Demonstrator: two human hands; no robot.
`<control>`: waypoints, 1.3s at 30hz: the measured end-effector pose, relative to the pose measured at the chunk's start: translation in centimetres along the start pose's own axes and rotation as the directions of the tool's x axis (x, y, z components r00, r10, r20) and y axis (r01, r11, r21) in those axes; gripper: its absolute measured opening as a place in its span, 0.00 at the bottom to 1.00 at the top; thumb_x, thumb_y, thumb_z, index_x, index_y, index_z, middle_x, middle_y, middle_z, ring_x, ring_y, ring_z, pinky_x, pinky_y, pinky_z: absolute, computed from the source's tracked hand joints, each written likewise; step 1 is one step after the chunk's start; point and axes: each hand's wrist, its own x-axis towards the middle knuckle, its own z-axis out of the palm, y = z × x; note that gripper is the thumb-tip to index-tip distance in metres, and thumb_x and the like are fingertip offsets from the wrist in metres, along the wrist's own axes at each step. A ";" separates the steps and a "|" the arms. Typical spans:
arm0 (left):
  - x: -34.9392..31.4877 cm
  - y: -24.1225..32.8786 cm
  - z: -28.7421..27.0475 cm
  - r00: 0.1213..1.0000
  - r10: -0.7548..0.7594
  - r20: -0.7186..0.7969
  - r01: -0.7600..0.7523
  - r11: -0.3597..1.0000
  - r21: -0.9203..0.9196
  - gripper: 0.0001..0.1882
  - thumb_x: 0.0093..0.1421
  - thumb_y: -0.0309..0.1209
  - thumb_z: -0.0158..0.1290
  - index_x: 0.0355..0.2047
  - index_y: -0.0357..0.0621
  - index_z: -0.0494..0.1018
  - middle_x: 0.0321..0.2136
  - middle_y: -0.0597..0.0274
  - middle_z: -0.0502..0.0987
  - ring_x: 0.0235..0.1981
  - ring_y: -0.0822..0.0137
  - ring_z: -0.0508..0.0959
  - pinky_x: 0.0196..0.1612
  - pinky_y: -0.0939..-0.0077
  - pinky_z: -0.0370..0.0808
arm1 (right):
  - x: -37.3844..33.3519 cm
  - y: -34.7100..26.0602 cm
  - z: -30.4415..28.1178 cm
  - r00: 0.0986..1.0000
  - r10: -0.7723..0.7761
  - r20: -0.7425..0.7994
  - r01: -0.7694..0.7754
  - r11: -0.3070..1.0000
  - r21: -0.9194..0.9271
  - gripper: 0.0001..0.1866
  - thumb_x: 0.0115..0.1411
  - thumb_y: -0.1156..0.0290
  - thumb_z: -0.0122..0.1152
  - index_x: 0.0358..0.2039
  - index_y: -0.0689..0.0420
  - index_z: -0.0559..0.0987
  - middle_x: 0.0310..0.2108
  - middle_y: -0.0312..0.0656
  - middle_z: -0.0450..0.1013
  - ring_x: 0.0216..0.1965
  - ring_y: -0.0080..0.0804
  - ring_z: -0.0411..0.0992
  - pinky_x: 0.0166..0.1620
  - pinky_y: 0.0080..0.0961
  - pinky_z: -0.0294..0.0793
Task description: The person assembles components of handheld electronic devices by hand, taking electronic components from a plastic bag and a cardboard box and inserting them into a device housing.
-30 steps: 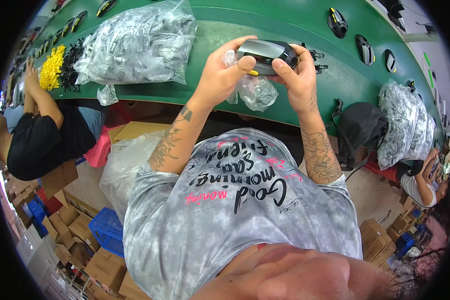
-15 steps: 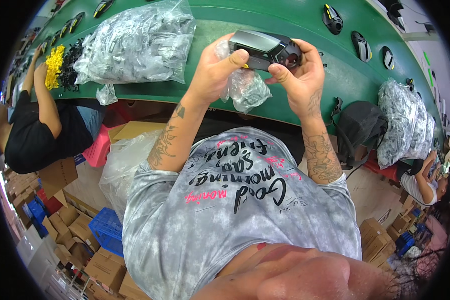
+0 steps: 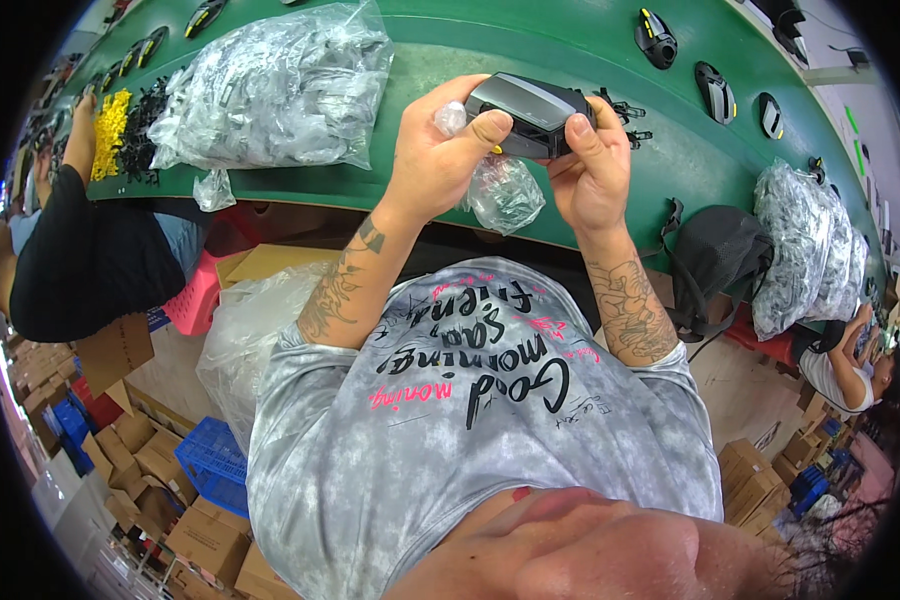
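Note:
Above the table edge, a black plastic device with a grey top panel (image 3: 525, 98) is held between both hands; I cannot tell its exact kind. My left hand (image 3: 440, 145) grips its left end, thumb pressed on the near side. A crumpled clear plastic bag (image 3: 507, 195) hangs from under the left hand, partly hidden by it. My right hand (image 3: 592, 170) is closed around the device's right end, with the thumb at its near corner. Small black parts (image 3: 625, 120) lie on the green table (image 3: 430, 60) just beyond the right hand.
A large clear bag of parts (image 3: 280, 90) lies left, beside yellow pieces (image 3: 110, 135) and black pieces (image 3: 142, 135). Several black devices (image 3: 715, 92) line the far right. A black backpack (image 3: 720, 255) and another filled bag (image 3: 810, 250) sit right. A co-worker's arm (image 3: 80, 140) reaches in at left.
The device has turned, so its round dark end no longer shows. My right hand has shifted slightly left and down around it. The co-worker at left has moved an arm.

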 end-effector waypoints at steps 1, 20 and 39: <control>0.1 -0.1 -0.1 1.000 -0.002 0.005 0.003 1.000 -0.007 0.25 0.66 0.39 0.63 0.55 0.30 0.74 0.40 0.60 0.81 0.38 0.75 0.79 0.41 0.78 0.79 | -0.1 0.2 0.1 0.999 -0.016 -0.035 0.016 1.000 -0.018 0.15 0.66 0.68 0.65 0.47 0.63 0.73 0.40 0.42 0.77 0.39 0.26 0.77 0.42 0.28 0.79; 0.1 1.2 -0.5 0.992 -0.126 -0.018 0.120 0.974 -0.190 0.21 0.67 0.39 0.62 0.50 0.31 0.76 0.34 0.63 0.82 0.29 0.78 0.78 0.31 0.83 0.75 | -1.5 -1.1 2.2 0.983 -0.184 0.014 0.166 0.846 -0.507 0.36 0.56 0.68 0.79 0.54 0.63 0.61 0.46 0.45 0.72 0.47 0.29 0.76 0.50 0.28 0.79; 1.3 -0.1 -1.9 0.971 -0.208 0.123 0.236 0.921 -0.309 0.22 0.72 0.39 0.53 0.54 0.29 0.73 0.42 0.57 0.82 0.40 0.71 0.81 0.45 0.75 0.80 | -1.6 -0.2 1.5 0.995 -0.082 -0.047 0.047 0.858 -0.511 0.37 0.58 0.67 0.76 0.58 0.65 0.61 0.45 0.47 0.73 0.39 0.30 0.78 0.38 0.25 0.83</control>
